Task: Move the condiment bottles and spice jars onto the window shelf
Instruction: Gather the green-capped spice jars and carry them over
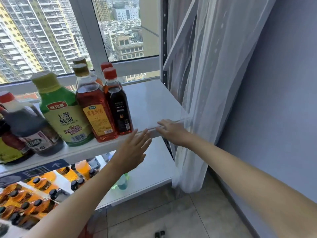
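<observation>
A white window shelf holds a row of bottles on its left part: a dark soy bottle with a red cap, a green oyster sauce bottle, an amber cooking wine bottle and a dark vinegar bottle with a red cap. Two more bottles stand behind them. My left hand hovers open just below the shelf's front edge, right of the vinegar bottle, holding nothing. My right hand lies open with fingers on the shelf's front edge, near the curtain.
A sheer white curtain hangs right beside the shelf's right end. The lower shelf carries several orange-filled bottles with black caps at left and a blue-green bottle. A grey wall is at right, tiled floor below.
</observation>
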